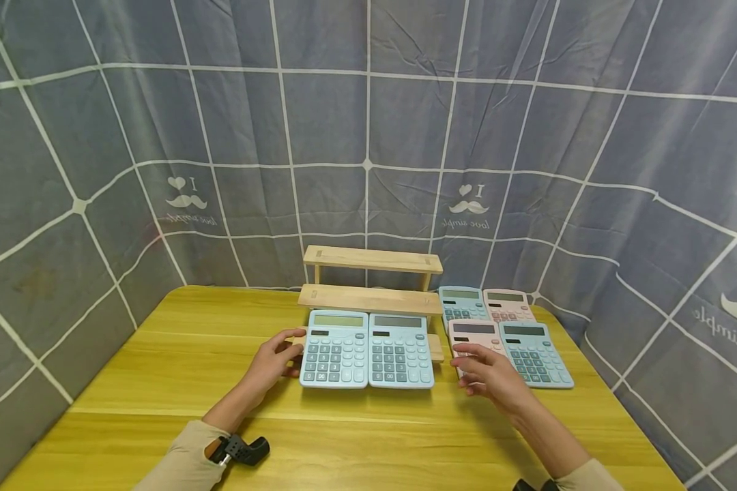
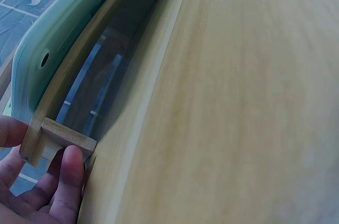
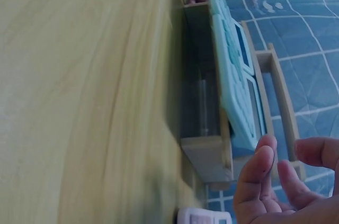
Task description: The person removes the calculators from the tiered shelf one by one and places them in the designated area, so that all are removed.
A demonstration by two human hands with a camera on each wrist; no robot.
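Note:
Two light-blue calculators, the left one (image 1: 334, 349) and the right one (image 1: 400, 350), lean side by side on the lowest step of a tiered wooden stand (image 1: 368, 298). At the stand's left end is my left hand (image 1: 271, 363). In the left wrist view, its thumb and fingers (image 2: 71, 166) curl about the end of the low board and its short support. My right hand (image 1: 494, 376) hovers off the stand's right side, in front of a pink calculator (image 1: 474, 329) that it partly hides. In the right wrist view its loosely bent fingers (image 3: 259, 168) hold nothing.
Right of the stand lie another light-blue calculator (image 1: 536, 354) and, behind, a light-blue (image 1: 462, 304) and a pink one (image 1: 508, 305). All rest on the yellow wood-grain table (image 1: 356, 436). A grey curtain (image 1: 325, 123) with white lines surrounds the table's back and sides.

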